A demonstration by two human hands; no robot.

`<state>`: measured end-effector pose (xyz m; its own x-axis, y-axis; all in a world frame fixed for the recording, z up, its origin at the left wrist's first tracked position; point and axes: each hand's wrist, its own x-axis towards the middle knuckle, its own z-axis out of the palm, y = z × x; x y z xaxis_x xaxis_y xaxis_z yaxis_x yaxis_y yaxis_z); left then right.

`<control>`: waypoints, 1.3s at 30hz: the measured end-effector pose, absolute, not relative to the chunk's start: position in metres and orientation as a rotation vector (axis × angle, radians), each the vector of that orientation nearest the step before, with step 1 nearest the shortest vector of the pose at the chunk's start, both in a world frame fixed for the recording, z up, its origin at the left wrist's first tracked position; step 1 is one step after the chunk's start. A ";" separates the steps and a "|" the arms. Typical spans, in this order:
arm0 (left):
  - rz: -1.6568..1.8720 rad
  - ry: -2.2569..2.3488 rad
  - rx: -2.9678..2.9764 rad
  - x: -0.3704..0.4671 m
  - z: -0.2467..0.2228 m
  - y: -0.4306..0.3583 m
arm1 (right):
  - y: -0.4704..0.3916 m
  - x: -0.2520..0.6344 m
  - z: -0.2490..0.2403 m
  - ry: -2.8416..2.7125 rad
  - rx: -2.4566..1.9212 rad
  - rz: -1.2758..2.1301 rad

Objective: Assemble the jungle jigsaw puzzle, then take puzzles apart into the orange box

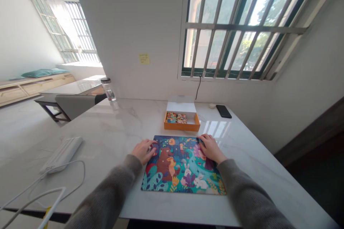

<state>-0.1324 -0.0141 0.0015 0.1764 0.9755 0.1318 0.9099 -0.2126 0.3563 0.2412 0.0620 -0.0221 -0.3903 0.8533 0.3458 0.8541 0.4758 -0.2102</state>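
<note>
A jigsaw puzzle lies flat on the white marbled table, its pieces joined into a picture of a brown bear, a fox, white rabbits and leaves. At its upper left edge, my left hand touches the rim with fingertips, thumb and fingers apart. Over the upper right corner rests my right hand, fingers stretched along the top and thumb on the picture. Just behind the puzzle stands an orange box with its white lid tipped back. Several puzzle pieces fill its left part.
A black phone and a small pale round item lie at the back right. A clear water bottle stands at the back left. On the left are a white power strip and loose cables. The wall bounds the table's far side.
</note>
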 end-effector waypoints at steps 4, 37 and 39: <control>0.494 2.036 2.296 -0.132 -0.004 0.035 | 0.053 0.225 -0.017 -2.309 -1.554 -0.135; 1.291 1.396 1.394 -0.129 -0.017 0.056 | 0.055 0.226 -0.016 -2.319 -1.535 -0.083; 1.265 1.405 1.415 -0.129 -0.017 0.055 | 0.055 0.227 -0.012 -2.345 -1.557 -0.048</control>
